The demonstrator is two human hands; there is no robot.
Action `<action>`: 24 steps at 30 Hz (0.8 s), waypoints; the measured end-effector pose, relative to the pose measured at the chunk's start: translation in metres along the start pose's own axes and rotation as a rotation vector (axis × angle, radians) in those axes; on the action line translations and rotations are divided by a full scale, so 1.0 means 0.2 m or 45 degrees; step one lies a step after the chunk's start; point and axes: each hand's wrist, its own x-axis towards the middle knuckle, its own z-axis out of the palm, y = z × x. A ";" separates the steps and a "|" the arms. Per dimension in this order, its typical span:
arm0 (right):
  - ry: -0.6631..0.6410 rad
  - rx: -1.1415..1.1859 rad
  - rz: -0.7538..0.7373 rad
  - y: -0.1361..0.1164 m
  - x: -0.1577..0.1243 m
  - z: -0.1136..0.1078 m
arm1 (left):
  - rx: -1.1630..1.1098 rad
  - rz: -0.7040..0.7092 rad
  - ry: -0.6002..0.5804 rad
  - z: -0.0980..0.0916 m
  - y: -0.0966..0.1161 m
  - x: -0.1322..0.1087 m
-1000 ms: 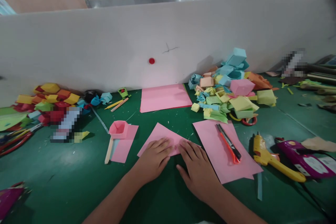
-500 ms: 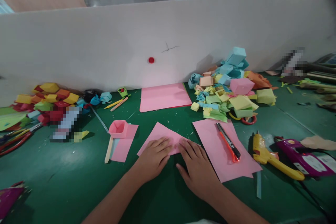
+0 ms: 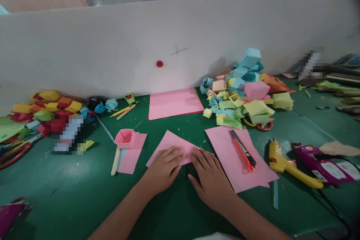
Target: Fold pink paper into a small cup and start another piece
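Observation:
A pink sheet of paper lies on the green tabletop in front of me, its near part covered by my hands. My left hand rests flat on its left side with the fingers stretched forward. On the right side of the sheet, my right hand presses with its fingertips, thumb held apart. To the left stands a small pink paper box beside a wooden stick and a pink paper piece. An orange and black box cutter lies on more pink sheets at the right.
Pink paper lies against the white partition. Folded paper boxes are heaped at the right and left. A yellow glue gun with a cable lies on the right. Red-handled scissors are at far left.
The whole view has shifted slightly. Both hands stay on the pink sheet in nearly the same pose, and nothing on the table has visibly moved.

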 end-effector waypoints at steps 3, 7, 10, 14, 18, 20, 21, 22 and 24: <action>0.001 0.001 0.004 0.00 0.00 0.00 | 0.004 0.001 -0.003 0.00 0.00 0.00; -0.007 0.003 0.008 0.00 0.00 -0.01 | 0.014 0.013 -0.012 0.00 0.00 0.00; -0.014 0.009 0.013 0.00 0.00 -0.01 | 0.042 0.040 -0.034 0.01 -0.01 -0.01; -0.025 0.025 0.025 0.01 0.00 -0.01 | 0.078 0.053 -0.086 0.01 -0.02 -0.02; -0.025 0.005 0.008 0.01 0.00 -0.02 | 0.066 0.047 -0.094 0.01 -0.02 -0.02; -0.027 0.002 0.001 0.01 0.00 -0.02 | 0.049 0.038 -0.075 0.01 -0.02 -0.01; -0.029 0.003 -0.002 0.01 0.01 -0.02 | 0.042 0.034 -0.070 0.01 -0.02 -0.01; -0.035 0.003 -0.007 0.01 0.01 -0.02 | 0.037 0.028 -0.067 0.00 -0.01 -0.01; -0.051 -0.004 -0.015 0.01 0.01 -0.03 | 0.026 0.012 -0.063 0.00 -0.01 -0.01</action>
